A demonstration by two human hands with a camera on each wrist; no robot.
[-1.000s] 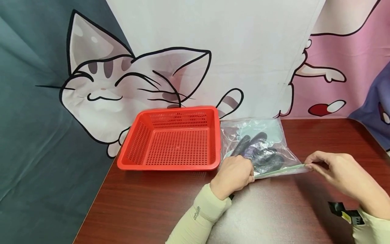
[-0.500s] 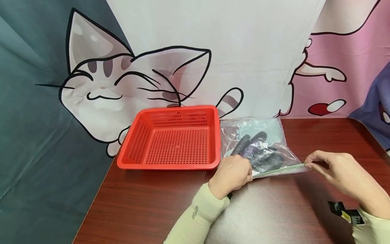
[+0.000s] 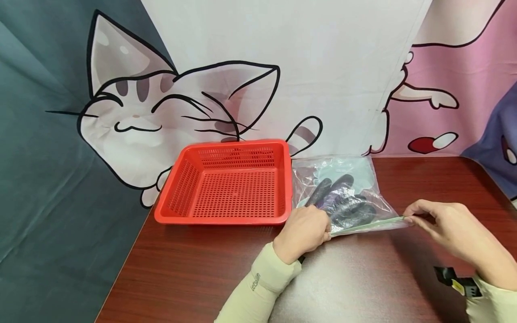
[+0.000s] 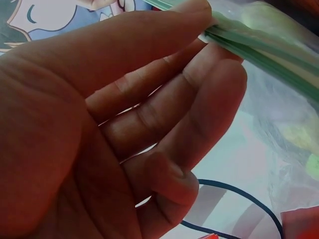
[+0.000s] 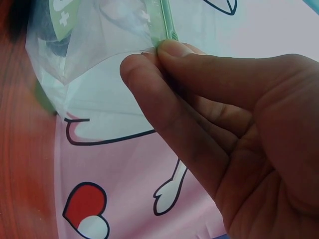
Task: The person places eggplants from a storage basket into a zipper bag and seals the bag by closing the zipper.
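Note:
A clear zip bag [image 3: 385, 208] with a green seal strip [image 3: 367, 227] lies at the table's far side. Inside it show dark, finger-shaped pieces [image 3: 343, 202] that look like a glove, and something pale blue [image 3: 363, 172] behind them. My left hand [image 3: 304, 232] pinches the strip between thumb and forefinger; the left wrist view shows the green seal [image 4: 259, 55] at those fingertips. At the strip's right end my right hand [image 3: 452, 226] pinches the bag's corner, its thumb and forefinger on the green strip [image 5: 167, 20] in the right wrist view.
A red plastic basket [image 3: 238, 220] with nothing in it stands left of the bag, close against it. Behind the table [image 3: 202, 269] hangs a cloth [image 3: 331, 67] printed with cartoon cats. The table's left edge runs below the basket.
My left hand has slid a little to the left along the green strip, baring more of it. The right hand and the bag's right corner have stayed in place.

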